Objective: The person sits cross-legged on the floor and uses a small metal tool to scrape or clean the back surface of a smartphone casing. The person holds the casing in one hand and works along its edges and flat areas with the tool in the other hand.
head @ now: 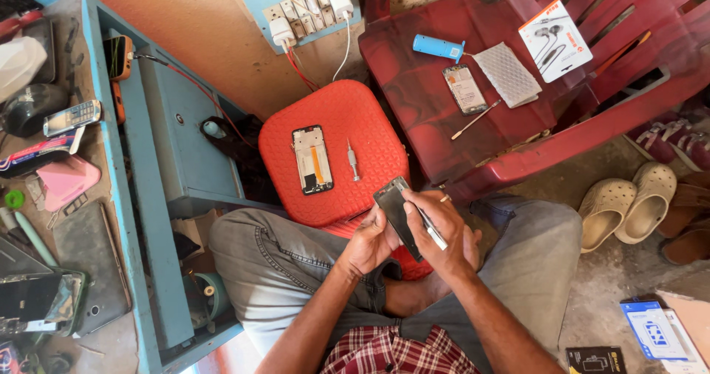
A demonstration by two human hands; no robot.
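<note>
My left hand (370,241) grips the lower edge of a dark phone (393,210), held tilted above my lap. Across the phone's right side lies my right hand (438,230), which pinches thin metal tweezers (427,218) against it. Just beyond, on a red plastic stool (347,115), lie an opened phone frame (312,159) with an orange strip inside and a small screwdriver (353,159). I sit cross-legged in grey trousers.
A red plastic chair (444,145) holds a blue tube (438,47), another phone part (464,89), a grey patterned pad (506,74), a thin tool and an earphone package (555,39). A blue cabinet (155,196) stands left beside a cluttered worktop. Sandals (629,207) lie right.
</note>
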